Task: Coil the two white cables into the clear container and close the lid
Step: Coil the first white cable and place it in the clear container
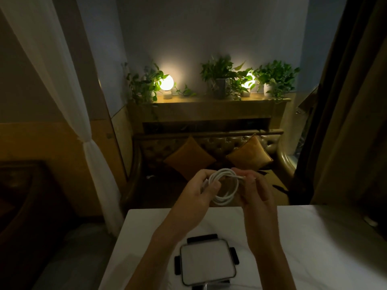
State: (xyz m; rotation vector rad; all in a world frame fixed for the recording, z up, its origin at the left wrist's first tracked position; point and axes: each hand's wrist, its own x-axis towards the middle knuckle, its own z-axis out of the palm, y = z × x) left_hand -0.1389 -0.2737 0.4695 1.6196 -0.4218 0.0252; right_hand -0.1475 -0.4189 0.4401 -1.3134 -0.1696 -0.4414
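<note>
Both my left hand and right hand pinch one white cable coiled; I'd keep loops tight to fit the near container.

White table: bare to right and left of the lid, which sits near its front edge between the forearms. Both hands raised past the far edge, open air beneath them. Beyond: sofa with cushions.

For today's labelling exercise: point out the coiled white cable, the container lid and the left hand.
coiled white cable (227,198), head view, lower loops.
container lid (207,262), head view, centre of clear panel.
left hand (200,192), head view, back of hand.
</note>
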